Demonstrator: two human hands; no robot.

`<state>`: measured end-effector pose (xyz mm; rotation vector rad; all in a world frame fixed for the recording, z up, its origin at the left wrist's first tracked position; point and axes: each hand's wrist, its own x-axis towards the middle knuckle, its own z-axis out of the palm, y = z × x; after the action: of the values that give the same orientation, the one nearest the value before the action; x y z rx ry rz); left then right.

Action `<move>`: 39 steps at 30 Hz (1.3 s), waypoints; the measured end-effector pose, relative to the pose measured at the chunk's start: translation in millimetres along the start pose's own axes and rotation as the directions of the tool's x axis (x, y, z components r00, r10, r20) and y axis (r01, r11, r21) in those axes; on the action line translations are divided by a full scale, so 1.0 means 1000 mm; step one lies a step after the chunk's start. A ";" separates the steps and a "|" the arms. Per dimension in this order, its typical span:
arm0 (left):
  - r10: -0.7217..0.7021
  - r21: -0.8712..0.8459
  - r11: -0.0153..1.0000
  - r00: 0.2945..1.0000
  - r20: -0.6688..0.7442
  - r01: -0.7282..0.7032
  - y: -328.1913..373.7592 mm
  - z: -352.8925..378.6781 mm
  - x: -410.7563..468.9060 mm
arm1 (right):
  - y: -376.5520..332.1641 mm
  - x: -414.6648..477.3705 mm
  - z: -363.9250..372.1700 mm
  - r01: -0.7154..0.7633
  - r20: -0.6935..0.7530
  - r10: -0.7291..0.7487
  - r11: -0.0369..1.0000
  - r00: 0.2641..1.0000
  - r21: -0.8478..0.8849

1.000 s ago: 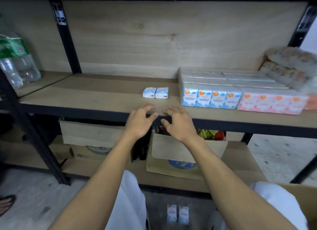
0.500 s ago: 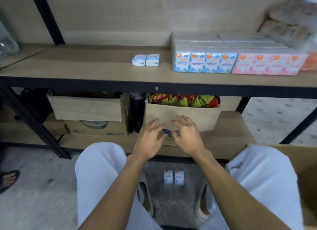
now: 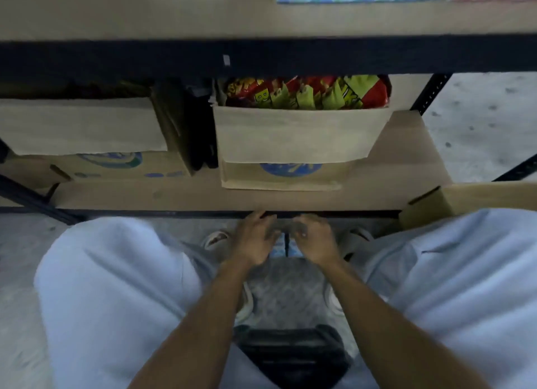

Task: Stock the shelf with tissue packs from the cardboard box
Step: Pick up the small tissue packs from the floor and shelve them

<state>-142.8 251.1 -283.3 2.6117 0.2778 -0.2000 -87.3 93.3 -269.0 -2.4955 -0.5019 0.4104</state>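
- Blue packs (image 3: 279, 249) sit on the floor (image 3: 284, 295) at 6 o'clock, between left hand (image 3: 255, 243) and right hand (image 3: 315, 240).
- Blur hides whether either hand grips them.
- Grabbed together, one may slip, or catch the lower shelf (image 3: 174, 197) edge at 12 o'clock.

Left hand (image 3: 255, 241) beside right hand (image 3: 316, 241)

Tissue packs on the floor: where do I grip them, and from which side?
Pinch the packs as one block across their outer sides, fingers coming from above. They lie flat, side by side, with the left hand and right hand flanking them.
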 end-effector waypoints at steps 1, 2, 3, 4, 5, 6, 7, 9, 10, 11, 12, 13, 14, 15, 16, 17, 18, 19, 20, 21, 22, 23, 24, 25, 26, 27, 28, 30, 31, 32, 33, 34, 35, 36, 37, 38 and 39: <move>-0.016 -0.030 0.999 1.000 0.025 0.017 -0.004 0.010 0.002 | 0.006 0.001 0.007 -0.045 0.016 0.045 0.999 0.999 0.027; -0.029 -0.058 0.998 0.998 0.049 0.032 -0.007 0.018 0.003 | 0.011 0.003 0.013 -0.089 0.034 0.088 0.995 0.996 0.054; -0.047 -0.082 0.995 0.995 0.082 0.054 -0.009 0.026 0.005 | 0.016 0.004 0.019 -0.136 0.061 0.132 0.988 0.989 0.068; -0.071 -0.112 0.990 0.991 0.113 0.084 -0.011 0.031 0.005 | 0.022 0.006 0.025 -0.174 0.092 0.167 0.982 0.982 0.073; -0.095 -0.143 0.983 0.985 0.146 0.116 -0.012 0.037 0.007 | 0.027 0.008 0.029 -0.198 0.122 0.188 0.977 0.974 0.075; -0.112 -0.167 0.976 0.978 0.177 0.142 -0.014 0.043 0.008 | 0.031 0.010 0.033 -0.208 0.141 0.196 0.975 0.970 0.077; -0.122 -0.184 0.970 0.972 0.200 0.159 -0.015 0.049 0.010 | 0.037 0.012 0.038 -0.220 0.161 0.206 0.973 0.965 0.072; -0.138 -0.219 0.956 0.960 0.244 0.193 -0.018 0.060 0.016 | 0.048 0.015 0.048 -0.242 0.212 0.225 0.969 0.951 0.055; -0.154 -0.238 0.946 0.953 0.262 0.219 -0.018 0.065 0.019 | 0.052 0.015 0.052 -0.248 0.214 0.231 0.967 0.949 0.057; -0.174 -0.248 0.937 0.945 0.278 0.246 -0.018 0.070 0.022 | 0.056 0.017 0.056 -0.269 0.213 0.251 0.961 0.944 0.059; -0.192 -0.249 0.931 0.939 0.286 0.266 -0.018 0.075 0.025 | 0.059 0.018 0.060 -0.287 0.214 0.266 0.955 0.940 0.071; -0.212 -0.248 0.925 0.933 0.291 0.288 -0.019 0.080 0.028 | 0.062 0.020 0.062 -0.308 0.222 0.285 0.948 0.932 0.077; -0.229 -0.249 0.921 0.932 0.281 0.301 -0.019 0.084 0.030 | 0.064 0.022 0.066 -0.312 0.226 0.288 0.947 0.931 0.080; -0.243 -0.260 0.914 0.932 0.267 0.313 -0.020 0.089 0.032 | 0.066 0.023 0.068 -0.308 0.236 0.284 0.948 0.929 0.074; -0.252 -0.269 0.908 0.932 0.259 0.320 -0.021 0.093 0.034 | 0.068 0.025 0.072 -0.296 0.233 0.271 0.952 0.934 0.075; -0.259 -0.285 0.901 0.932 0.255 0.329 -0.022 0.097 0.036 | 0.072 0.027 0.077 -0.302 0.234 0.277 0.950 0.932 0.077; -0.261 -0.298 0.895 0.931 0.254 0.332 -0.023 0.100 0.037 | 0.076 0.029 0.081 -0.315 0.232 0.288 0.945 0.929 0.088; -0.264 -0.321 0.884 0.930 0.255 0.339 -0.024 0.103 0.039 | 0.080 0.031 0.086 -0.332 0.238 0.301 0.938 0.924 0.104; -0.267 -0.336 0.875 0.927 0.263 0.348 -0.025 0.105 0.041 | 0.083 0.032 0.090 -0.347 0.248 0.311 0.930 0.918 0.121; -0.268 -0.350 0.868 0.926 0.264 0.351 -0.026 0.108 0.043 | 0.085 0.034 0.093 -0.370 0.258 0.326 0.918 0.909 0.144; -0.269 -0.350 0.866 0.923 0.273 0.356 -0.026 0.110 0.044 | 0.087 0.035 0.096 -0.380 0.260 0.331 0.910 0.907 0.166; -0.276 -0.362 0.856 0.919 0.282 0.369 -0.029 0.115 0.046 | 0.089 0.036 0.099 -0.385 0.258 0.333 0.904 0.907 0.188; -0.285 -0.371 0.845 0.912 0.296 0.385 -0.030 0.118 0.047 | 0.092 0.038 0.104 -0.385 0.257 0.331 0.902 0.908 0.196; -0.289 -0.377 0.840 0.911 0.296 0.389 -0.032 0.121 0.049 | 0.098 0.039 0.112 -0.390 0.265 0.334 0.900 0.905 0.195; -0.292 -0.382 0.835 0.907 0.304 0.397 -0.033 0.125 0.049 | 0.108 0.041 0.123 -0.392 0.268 0.335 0.898 0.903 0.199; -0.295 -0.402 0.821 0.905 0.307 0.405 -0.034 0.128 0.050 | 0.113 0.043 0.130 -0.404 0.280 0.342 0.892 0.897 0.205; -0.305 -0.403 0.812 0.895 0.324 0.423 -0.035 0.129 0.051 | 0.115 0.045 0.132 -0.406 0.282 0.344 0.891 0.896 0.202; -0.309 -0.401 0.805 0.886 0.345 0.437 -0.036 0.134 0.054 | 0.100 0.049 0.116 -0.387 0.278 0.331 0.905 0.902 0.177; -0.300 -0.418 0.797 0.886 0.353 0.436 -0.038 0.137 0.055 | 0.092 0.051 0.108 -0.371 0.273 0.322 0.916 0.907 0.154; -0.306 -0.413 0.796 0.883 0.357 0.443 -0.039 0.142 0.056 | 0.089 0.054 0.105 -0.347 0.262 0.302 0.926 0.917 0.148; -0.305 -0.393 0.811 0.887 0.347 0.433 -0.041 0.145 0.056 | 0.088 0.055 0.104 -0.331 0.257 0.287 0.932 0.923 0.148; -0.309 -0.387 0.813 0.886 0.346 0.434 -0.041 0.146 0.057 | 0.089 0.056 0.105 -0.325 0.253 0.284 0.935 0.925 0.141; -0.302 -0.400 0.808 0.887 0.350 0.433 -0.044 0.149 0.058 | 0.090 0.057 0.105 -0.328 0.253 0.288 0.936 0.923 0.130; -0.326 -0.399 0.800 0.882 0.340 0.449 -0.045 0.152 0.059 | 0.091 0.058 0.106 -0.348 0.259 0.310 0.930 0.915 0.118; -0.322 -0.370 0.822 0.889 0.326 0.433 -0.047 0.155 0.058 | 0.092 0.058 0.108 -0.365 0.262 0.327 0.924 0.908 0.114; -0.322 -0.338 0.843 0.896 0.305 0.418 -0.047 0.154 0.058 | 0.094 0.059 0.112 -0.382 0.266 0.342 0.917 0.901 0.117; -0.304 -0.355 0.845 0.905 0.299 0.401 -0.048 0.156 0.059 | 0.095 0.059 0.113 -0.392 0.274 0.349 0.912 0.896 0.120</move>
<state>-110.6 223.9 -452.3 2.0764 0.6486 -0.5140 -54.1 97.6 -424.5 -2.3779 -0.0669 0.8851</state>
